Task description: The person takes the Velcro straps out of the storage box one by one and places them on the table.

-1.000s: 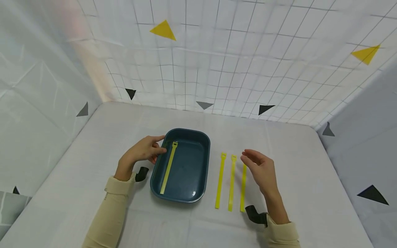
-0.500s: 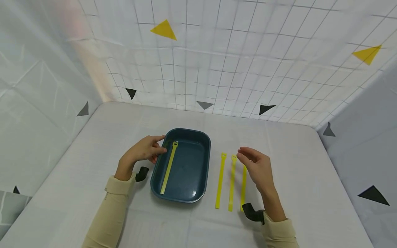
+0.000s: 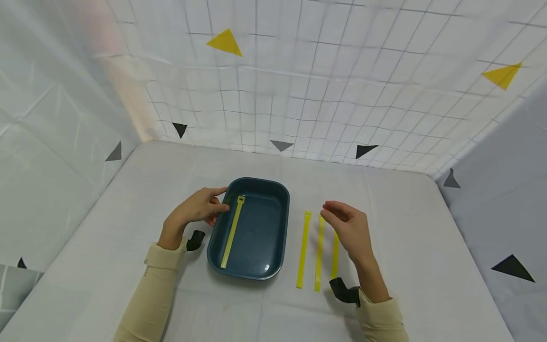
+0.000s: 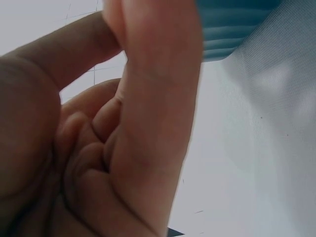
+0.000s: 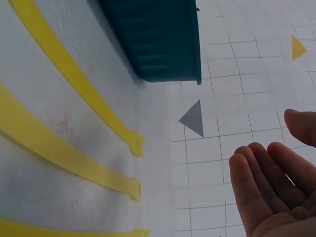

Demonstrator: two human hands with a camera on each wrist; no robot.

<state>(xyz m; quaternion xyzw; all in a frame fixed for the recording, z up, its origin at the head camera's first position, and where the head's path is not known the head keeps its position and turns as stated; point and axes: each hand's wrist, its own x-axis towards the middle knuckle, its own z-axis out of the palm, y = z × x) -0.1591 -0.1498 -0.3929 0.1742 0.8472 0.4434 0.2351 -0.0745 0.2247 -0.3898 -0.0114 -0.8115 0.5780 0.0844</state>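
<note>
My left hand (image 3: 195,206) holds the left rim of a dark teal tray (image 3: 285,237), its thumb over the edge and the other fingers on the outside. Inside the tray, along its left side, lies a yellow cable strap (image 3: 232,232) with a slotted head. To the right of the tray, more yellow straps lie side by side: a left strap (image 3: 303,251), a middle strap (image 3: 319,256) and a right strap (image 3: 335,256). Above the middle and right ones hovers my right hand (image 3: 350,230), fingers loosely bent, nothing in it. It partly hides their upper ends.
A white cloth covers the table (image 3: 273,313). Behind stands a grid-lined white sheet (image 3: 333,95) with triangular markers, and plain sheets close off both sides. Black wrist mounts (image 3: 344,290) stick out from the sleeves.
My right hand has drifted left, from over the right strap toward the middle one. The left hand, the tray and the straps stay in place.
</note>
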